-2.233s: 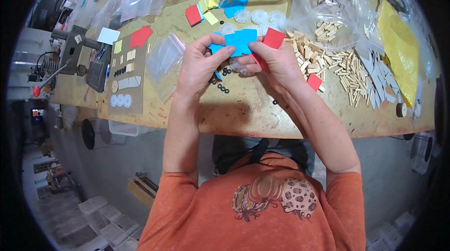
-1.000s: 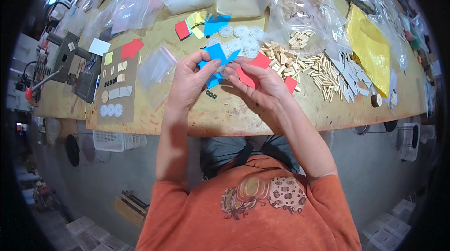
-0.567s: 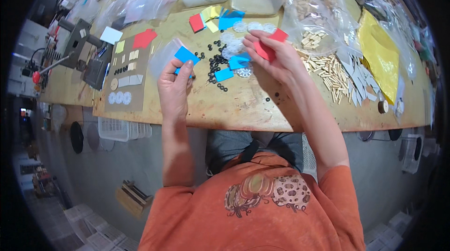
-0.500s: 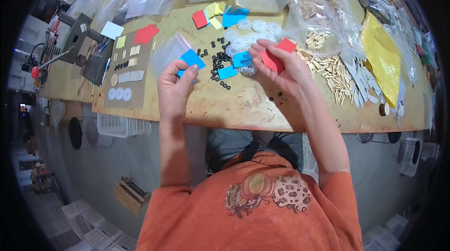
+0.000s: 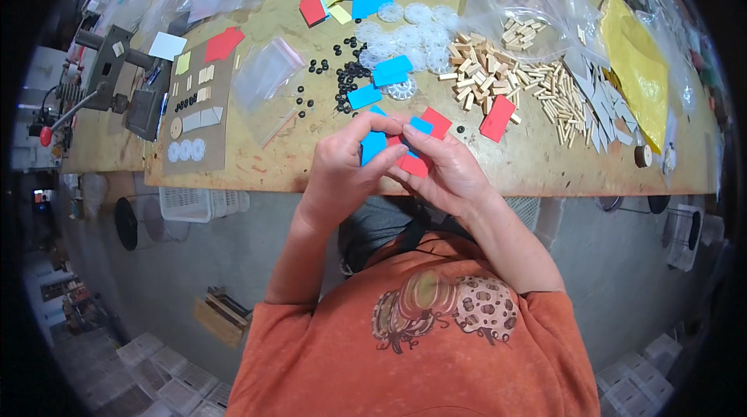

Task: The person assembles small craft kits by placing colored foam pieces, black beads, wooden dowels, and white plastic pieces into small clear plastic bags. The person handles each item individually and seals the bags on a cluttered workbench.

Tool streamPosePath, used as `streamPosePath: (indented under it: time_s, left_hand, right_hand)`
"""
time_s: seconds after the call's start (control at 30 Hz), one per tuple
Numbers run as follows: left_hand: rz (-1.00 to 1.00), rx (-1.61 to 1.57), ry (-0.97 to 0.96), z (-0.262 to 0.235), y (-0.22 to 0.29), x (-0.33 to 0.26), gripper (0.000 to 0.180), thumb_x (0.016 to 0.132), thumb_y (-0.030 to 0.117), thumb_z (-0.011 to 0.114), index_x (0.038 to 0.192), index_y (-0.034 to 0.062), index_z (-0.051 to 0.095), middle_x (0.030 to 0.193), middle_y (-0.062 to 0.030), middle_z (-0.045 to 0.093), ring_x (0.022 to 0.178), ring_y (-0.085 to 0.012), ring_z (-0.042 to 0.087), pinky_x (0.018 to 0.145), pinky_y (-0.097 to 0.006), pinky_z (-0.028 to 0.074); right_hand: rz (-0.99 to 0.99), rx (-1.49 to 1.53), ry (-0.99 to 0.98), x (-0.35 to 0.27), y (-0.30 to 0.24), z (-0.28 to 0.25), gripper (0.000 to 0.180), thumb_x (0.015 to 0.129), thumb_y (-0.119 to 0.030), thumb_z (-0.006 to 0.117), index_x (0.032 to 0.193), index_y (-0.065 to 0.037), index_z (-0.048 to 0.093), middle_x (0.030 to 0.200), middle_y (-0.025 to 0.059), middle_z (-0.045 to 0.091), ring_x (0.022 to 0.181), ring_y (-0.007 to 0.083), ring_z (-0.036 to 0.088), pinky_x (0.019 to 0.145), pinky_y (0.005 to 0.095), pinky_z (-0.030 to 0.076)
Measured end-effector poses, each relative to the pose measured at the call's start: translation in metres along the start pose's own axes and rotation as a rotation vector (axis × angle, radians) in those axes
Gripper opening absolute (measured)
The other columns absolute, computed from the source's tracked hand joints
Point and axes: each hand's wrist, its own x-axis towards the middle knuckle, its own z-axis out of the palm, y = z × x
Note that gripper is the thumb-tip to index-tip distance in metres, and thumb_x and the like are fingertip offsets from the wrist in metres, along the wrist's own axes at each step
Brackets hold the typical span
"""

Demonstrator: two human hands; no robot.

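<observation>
Close together at the table's front edge, my two hands hold small coloured cards. My left hand (image 5: 342, 162) pinches blue cards (image 5: 373, 149) between thumb and fingers. Red cards (image 5: 436, 122) are gripped in my right hand (image 5: 453, 173), with a small blue card (image 5: 421, 125) under its thumb. The cards overlap between the hands, so their number is hidden. Just beyond lie loose blue cards (image 5: 391, 70), partly over clear plastic discs (image 5: 424, 24), beside scattered black rings (image 5: 350, 78). A loose red card (image 5: 496, 117) rests to the right of my right hand.
Wooden blocks (image 5: 476, 67), short dowels (image 5: 562, 98) and grey-white strips (image 5: 603, 106) are heaped at right, near a yellow bag (image 5: 634, 67). At left, a board (image 5: 204, 159) bears sorted parts beside a lever press (image 5: 128, 78). A clear zip bag (image 5: 264, 75) lies between.
My hands have come together and nearer to me, bringing blue and red cards into contact. A red card now lies on the table at right. The zip bag is no longer behind my left hand.
</observation>
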Motion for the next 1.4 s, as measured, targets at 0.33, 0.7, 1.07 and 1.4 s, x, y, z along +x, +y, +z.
streamPosePath:
  time_s: [0.33,0.7,1.07,1.4]
  left_hand:
    - [-0.276,-0.361,-0.21,-0.007,0.006,-0.007,0.038,0.1,0.0,0.055,0.138,0.0025,0.052,0.122,-0.0096,0.063,0.069,-0.0057,0.059,0.062,-0.022,0.051]
    - [-0.273,-0.136,-0.228,0.012,0.007,-0.004,0.058,0.097,-0.002,0.063,0.149,0.0016,0.038,0.118,-0.0099,0.064,0.07,-0.0061,0.063,0.052,-0.02,0.05]
    - [0.031,0.16,-0.086,0.017,0.016,-0.014,0.029,0.09,0.0,0.076,0.116,0.0028,0.064,0.095,-0.0055,0.073,0.075,-0.0048,0.065,0.068,-0.02,0.053]
    - [0.207,0.594,0.211,0.007,0.013,0.002,0.027,0.084,0.002,0.076,0.109,0.006,0.068,0.101,-0.0101,0.068,0.075,-0.0208,0.065,0.064,-0.03,0.053]
  right_hand:
    - [0.068,0.228,-0.102,0.003,0.009,-0.021,0.034,0.11,-0.03,0.046,0.129,-0.004,0.056,0.123,0.0116,0.065,0.111,0.0234,0.066,0.089,0.0461,0.058]
    - [0.042,0.021,-0.234,0.0,0.012,-0.03,0.043,0.109,-0.035,0.047,0.139,-0.005,0.053,0.124,0.0124,0.066,0.103,0.0225,0.069,0.077,0.0429,0.059]
    - [0.05,0.204,-0.075,-0.002,0.006,-0.021,0.051,0.108,-0.045,0.043,0.136,-0.004,0.055,0.128,0.0112,0.064,0.111,0.0234,0.066,0.094,0.0384,0.054]
    - [0.022,0.303,-0.127,-0.007,0.003,-0.024,0.046,0.104,-0.036,0.055,0.133,-0.002,0.055,0.131,0.0158,0.063,0.121,0.0273,0.064,0.104,0.0425,0.052]
